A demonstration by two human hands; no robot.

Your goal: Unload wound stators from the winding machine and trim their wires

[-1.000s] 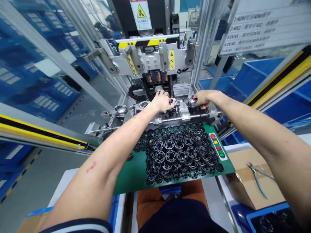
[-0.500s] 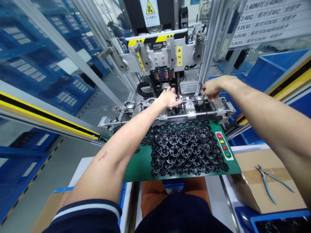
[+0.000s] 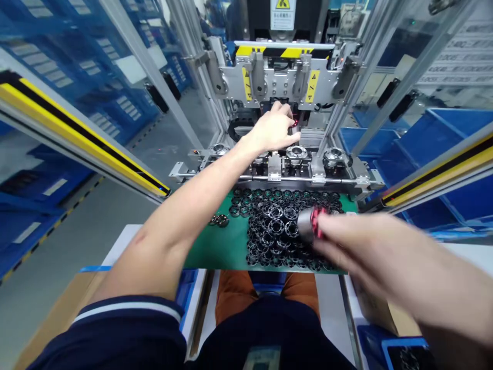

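Over the pile of black plastic rings, my right hand grips a silver metal cylinder with a red toothed end, tilted on its side. Motion blurs this hand. My left hand is raised above the fixture row, its fingers closed round a second silver cylinder with a red end, partly hidden by the fingers. Below it are the round metal holders of the fixture. Another holder sits to the right, with nothing red showing in it.
The machine's press plate hangs above the fixture. Yellow-black light barriers flank both sides. A few dark round parts lie left of the rings on the green mat. Blue bins stand at the right.
Both hands have lifted the red-ended cylinders from the holders. My right hand has come back toward me over the black rings; my left hand has risen. The view has shifted.
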